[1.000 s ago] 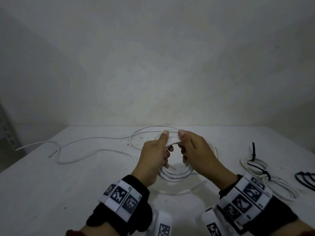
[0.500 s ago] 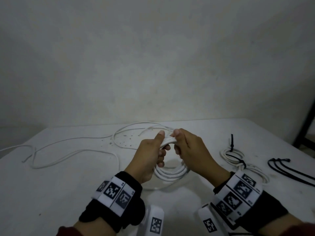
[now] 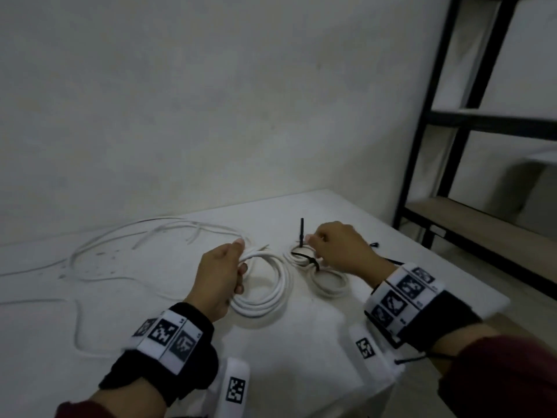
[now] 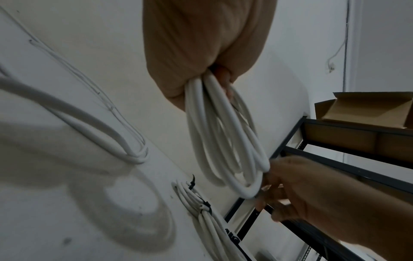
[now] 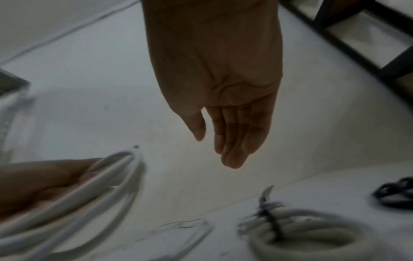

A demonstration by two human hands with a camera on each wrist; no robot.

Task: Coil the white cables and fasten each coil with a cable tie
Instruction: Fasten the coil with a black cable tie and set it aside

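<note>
From my head, I see my left hand holding a bunch of white cable loops just above the white table. My fingers are curled tight round the loops. My right hand is off to the right, over a smaller white coil that lies on the table and already has a black cable tie round it. More loose white cable lies on the table to the left. A black shelf frame stands on the right.

From my left wrist, my left hand is squeezing the top of the loops, and they hang down. My right hand is close beside the bottom of them. The tied coil lies flat on the table.

From my right wrist, the picture is blurry. My right hand has its fingers straight and together, and it holds nothing. The tied coil is below it. Some black ties lie at the right edge
</note>
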